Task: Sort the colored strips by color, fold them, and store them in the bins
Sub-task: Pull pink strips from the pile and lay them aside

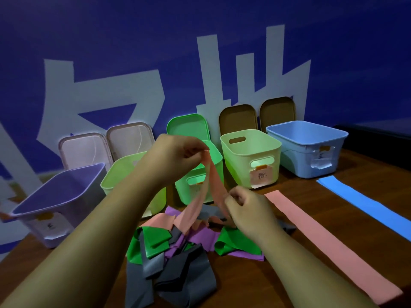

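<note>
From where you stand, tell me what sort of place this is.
Probably an indoor sorting station: open bins lined up on a wooden table, lids propped against a blue wall with big white characters, strips heaped in front.

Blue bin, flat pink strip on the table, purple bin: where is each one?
blue bin (295, 161), head view, front wall.
flat pink strip (322, 238), head view, middle of its length.
purple bin (66, 185), head view, inside wall.
</note>
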`<action>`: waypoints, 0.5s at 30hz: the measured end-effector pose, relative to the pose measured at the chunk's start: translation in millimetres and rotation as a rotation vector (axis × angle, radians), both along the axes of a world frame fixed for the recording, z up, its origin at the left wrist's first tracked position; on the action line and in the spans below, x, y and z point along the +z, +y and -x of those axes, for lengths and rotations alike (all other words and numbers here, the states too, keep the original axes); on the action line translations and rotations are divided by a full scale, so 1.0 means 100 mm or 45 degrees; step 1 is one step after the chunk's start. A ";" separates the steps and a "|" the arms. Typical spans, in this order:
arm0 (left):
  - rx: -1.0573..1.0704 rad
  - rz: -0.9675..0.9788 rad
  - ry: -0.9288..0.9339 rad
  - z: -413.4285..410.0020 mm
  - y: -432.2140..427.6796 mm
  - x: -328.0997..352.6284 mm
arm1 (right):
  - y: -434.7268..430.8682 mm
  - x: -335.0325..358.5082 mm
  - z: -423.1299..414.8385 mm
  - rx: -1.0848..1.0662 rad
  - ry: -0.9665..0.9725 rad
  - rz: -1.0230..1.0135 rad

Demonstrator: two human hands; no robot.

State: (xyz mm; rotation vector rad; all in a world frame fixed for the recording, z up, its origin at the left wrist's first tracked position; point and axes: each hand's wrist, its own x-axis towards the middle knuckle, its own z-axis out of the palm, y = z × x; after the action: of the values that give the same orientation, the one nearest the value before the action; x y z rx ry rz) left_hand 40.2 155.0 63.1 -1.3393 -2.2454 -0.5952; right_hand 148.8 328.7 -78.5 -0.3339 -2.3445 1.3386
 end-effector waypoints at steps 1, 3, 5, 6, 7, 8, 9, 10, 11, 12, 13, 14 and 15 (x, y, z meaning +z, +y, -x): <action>0.001 -0.007 0.059 -0.01 0.02 0.05 | 0.00 0.00 0.00 0.025 -0.007 -0.001; -0.008 -0.031 0.162 -0.03 0.07 0.15 | -0.02 0.00 -0.01 0.094 -0.028 0.015; -0.004 -0.070 0.212 -0.05 0.12 0.24 | -0.05 0.01 -0.01 0.178 -0.042 0.066; 0.011 -0.084 0.222 -0.05 0.15 0.28 | -0.07 0.02 -0.02 0.225 -0.046 0.113; 0.023 -0.098 0.231 -0.05 0.17 0.32 | -0.08 0.02 -0.02 0.266 -0.044 0.152; 0.030 -0.114 0.242 -0.04 0.20 0.35 | -0.09 0.02 -0.03 0.293 -0.029 0.169; 0.030 -0.134 0.254 -0.04 0.22 0.38 | -0.09 0.02 -0.03 0.301 -0.014 0.167; 0.032 -0.155 0.265 -0.04 0.24 0.41 | -0.09 0.03 -0.03 0.302 0.005 0.157; 0.036 -0.174 0.273 -0.04 0.26 0.44 | -0.08 0.03 -0.03 0.294 0.023 0.143; 0.046 -0.190 0.275 -0.04 0.28 0.47 | -0.08 0.03 -0.03 0.285 0.029 0.134; 0.062 -0.207 0.272 -0.05 0.30 0.50 | -0.07 0.04 -0.02 0.272 0.025 0.129; 0.083 -0.229 0.266 -0.06 0.32 0.53 | -0.06 0.03 -0.02 0.257 0.009 0.124; 0.103 -0.260 0.260 -0.07 0.34 0.56 | -0.06 0.03 -0.02 0.248 -0.011 0.118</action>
State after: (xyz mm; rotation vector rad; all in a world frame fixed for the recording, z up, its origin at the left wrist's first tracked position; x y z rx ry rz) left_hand 47.3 189.1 119.0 -1.1482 -2.0058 -0.6118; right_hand 150.5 322.7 -75.1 -0.1414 -2.3770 1.5416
